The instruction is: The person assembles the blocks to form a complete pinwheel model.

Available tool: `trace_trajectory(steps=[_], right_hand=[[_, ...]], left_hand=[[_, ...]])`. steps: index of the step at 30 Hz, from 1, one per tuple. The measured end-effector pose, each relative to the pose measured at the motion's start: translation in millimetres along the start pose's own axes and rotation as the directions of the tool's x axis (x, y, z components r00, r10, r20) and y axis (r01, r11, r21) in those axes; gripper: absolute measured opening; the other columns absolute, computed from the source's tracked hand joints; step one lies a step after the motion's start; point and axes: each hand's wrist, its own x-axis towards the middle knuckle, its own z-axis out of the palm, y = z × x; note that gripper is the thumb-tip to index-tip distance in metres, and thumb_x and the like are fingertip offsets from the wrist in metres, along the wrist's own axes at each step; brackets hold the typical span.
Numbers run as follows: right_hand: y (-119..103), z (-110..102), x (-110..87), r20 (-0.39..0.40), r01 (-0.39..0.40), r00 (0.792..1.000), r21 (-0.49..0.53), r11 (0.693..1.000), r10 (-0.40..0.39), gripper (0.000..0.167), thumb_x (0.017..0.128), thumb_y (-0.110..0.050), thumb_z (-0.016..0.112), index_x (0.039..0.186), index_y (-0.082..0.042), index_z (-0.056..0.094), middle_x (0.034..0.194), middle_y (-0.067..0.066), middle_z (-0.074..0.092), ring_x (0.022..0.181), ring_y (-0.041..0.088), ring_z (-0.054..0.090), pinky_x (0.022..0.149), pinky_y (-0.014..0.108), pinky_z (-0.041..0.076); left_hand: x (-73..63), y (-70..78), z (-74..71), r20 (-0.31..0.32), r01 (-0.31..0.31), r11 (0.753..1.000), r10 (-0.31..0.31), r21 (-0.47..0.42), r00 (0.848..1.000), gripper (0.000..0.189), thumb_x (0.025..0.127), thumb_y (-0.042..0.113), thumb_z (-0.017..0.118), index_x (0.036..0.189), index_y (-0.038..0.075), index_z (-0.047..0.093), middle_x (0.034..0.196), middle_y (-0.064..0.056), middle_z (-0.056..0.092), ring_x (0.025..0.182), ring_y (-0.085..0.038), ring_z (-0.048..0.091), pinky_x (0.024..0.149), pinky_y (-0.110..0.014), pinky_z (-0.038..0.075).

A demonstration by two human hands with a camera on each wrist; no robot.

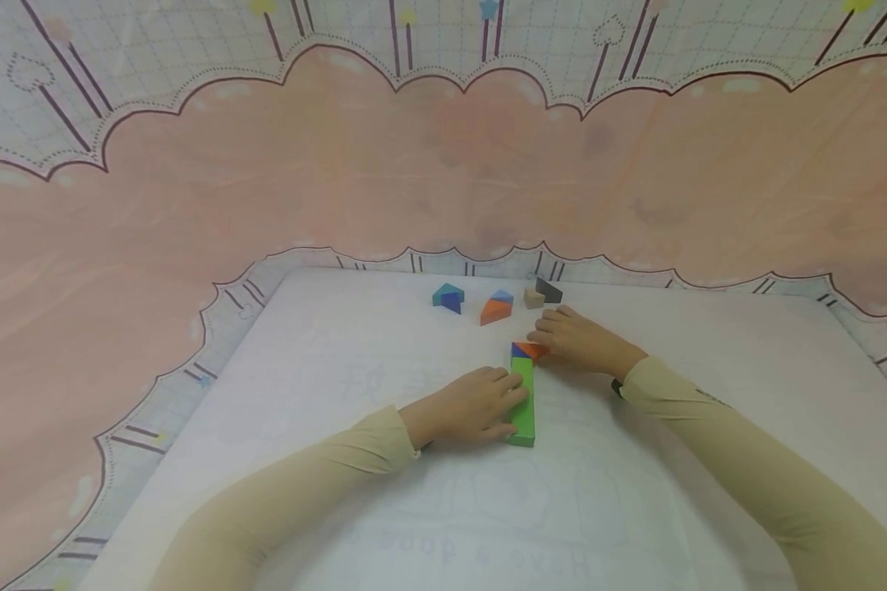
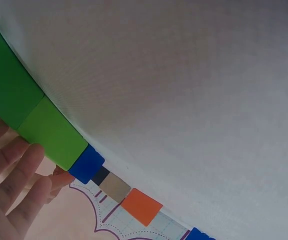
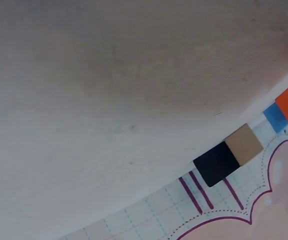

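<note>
Resting flat on the desk (image 1: 340, 353): left hand (image 1: 473, 406), fingers straight against the long green block (image 1: 523, 406); right hand (image 1: 580, 341), fingers curled around the blue-and-orange block (image 1: 528, 350) touching the green block's far end.

green bar (image 1: 523, 406), orange-and-blue block (image 1: 528, 350), white table (image 1: 384, 345), pink scalloped backdrop (image 1: 266, 180).

left hand (image 1: 473, 406) flat, right hand (image 1: 580, 339) seemingly curled

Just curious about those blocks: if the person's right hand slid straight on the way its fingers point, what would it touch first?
Probably the small tan-and-black block; the right hand points up-left towards it, though the gap is hard to judge.
</note>
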Motion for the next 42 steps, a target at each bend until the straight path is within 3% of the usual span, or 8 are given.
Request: trace_trajectory(steps=[5,10,23,42], right_hand=[[-3,-3,5.1,0.072,-0.040,0.997,0.061,0.997,0.036,0.042,0.081,-0.013,0.072,0.121,-0.013,0.062,0.107,0.004,0.067,0.104,0.023,0.058,0.100,0.044,0.043],[-6,-2,10.3,0.126,-0.064,0.991,0.090,0.994,0.052,0.045,0.085,-0.014,0.068,0.128,-0.015,0.057,0.111,0.004,0.066,0.107,0.023,0.056,0.103,0.044,0.041],[-6,1,13.0,0.075,0.015,0.997,0.068,0.998,-0.020,0.038,0.087,-0.015,0.064,0.125,-0.014,0.060,0.105,0.003,0.067,0.099,0.022,0.056,0.096,0.042,0.045],[-6,2,13.8,0.082,0.018,0.996,0.074,0.997,-0.024,0.037,0.087,-0.014,0.065,0.124,-0.013,0.060,0.107,0.003,0.068,0.100,0.022,0.056,0.096,0.043,0.045]], left_hand=[[0.1,0.1,-0.4,0.003,0.001,1.000,-0.001,-0.003,1.000,0.046,0.095,0.045,0.047,0.127,0.013,0.046,0.125,-0.001,0.051,0.111,-0.015,0.049,0.103,-0.031,0.041],[0.1,0.5,-1.4,0.007,0.004,1.000,-0.004,-0.005,1.000,0.046,0.095,0.045,0.046,0.128,0.013,0.046,0.126,-0.001,0.050,0.111,-0.015,0.049,0.103,-0.031,0.041],[0.1,1.0,-0.9,0.016,0.009,1.000,-0.009,0.000,1.000,0.046,0.095,0.045,0.046,0.128,0.014,0.046,0.125,-0.001,0.050,0.115,-0.016,0.049,0.105,-0.031,0.039],[-0.3,2.0,-2.7,0.030,0.019,1.000,-0.019,-0.012,0.999,0.047,0.095,0.046,0.047,0.129,0.014,0.045,0.128,-0.002,0.049,0.117,-0.017,0.049,0.107,-0.032,0.038]])
